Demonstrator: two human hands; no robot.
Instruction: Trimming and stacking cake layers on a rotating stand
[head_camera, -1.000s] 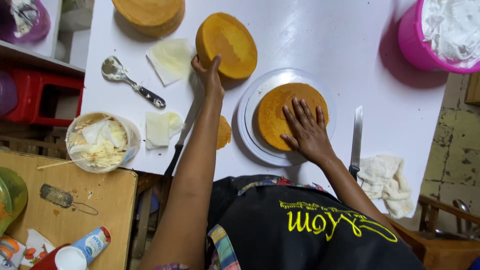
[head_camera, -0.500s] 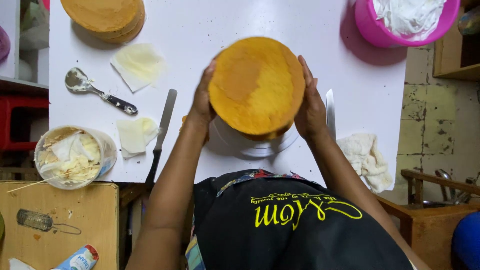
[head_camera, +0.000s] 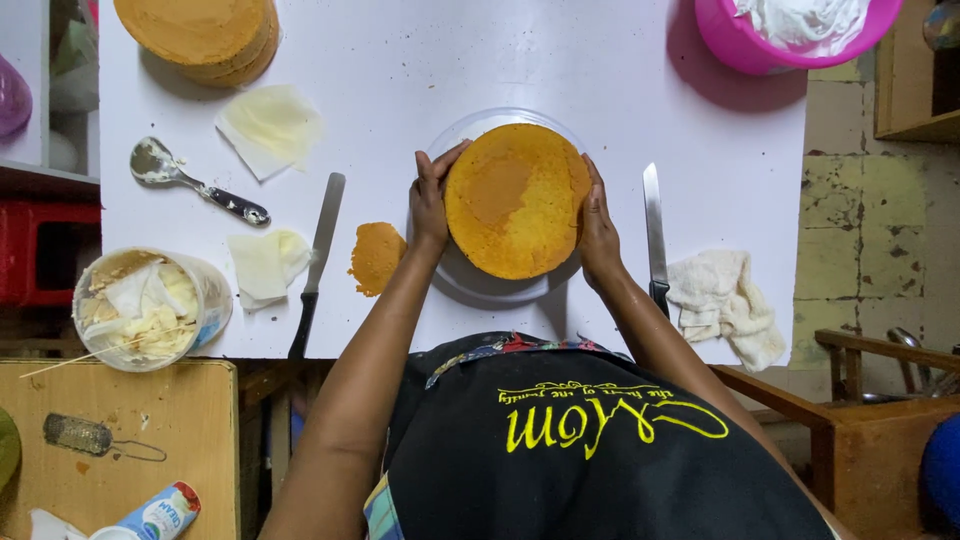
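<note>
Gripping a round orange cake layer (head_camera: 517, 200) from both sides, the person has the left hand (head_camera: 432, 203) curled against its left edge and the right hand (head_camera: 597, 215) pressed flat along its right edge, fingers part-open and cupped to the rim. Cake layer sits on a clear round plate (head_camera: 470, 280), covering most of it; plate rim shows above and below the cake. Cannot tell if the layer rests fully down or is slightly lifted.

All else placed off the plate. Just left of it, a small orange cake scrap (head_camera: 376, 257) on the white table (head_camera: 420, 70). Further left, a long palette knife (head_camera: 317, 262) lying lengthwise, dark handle toward the person. Left of that, a folded bit of greasy paper (head_camera: 264, 265), and a second paper piece (head_camera: 270, 127) up-left of the plate. Metal spoon (head_camera: 196, 183) left of the papers. Stack of more orange cake layers (head_camera: 202, 35) far up-left, at the table's far corner. Round tub (head_camera: 148, 308) with paper scraps and cream at the table's near-left edge.

Right of the plate, a straight knife (head_camera: 654, 235) just beside the right hand, blade pointing away. Crumpled white cloth (head_camera: 724, 303) right of the knife, touching its handle end. Pink bowl (head_camera: 740, 45) with white cream up-right of the plate, well apart. Person wears a dark apron (head_camera: 600, 450) with yellow lettering.
</note>
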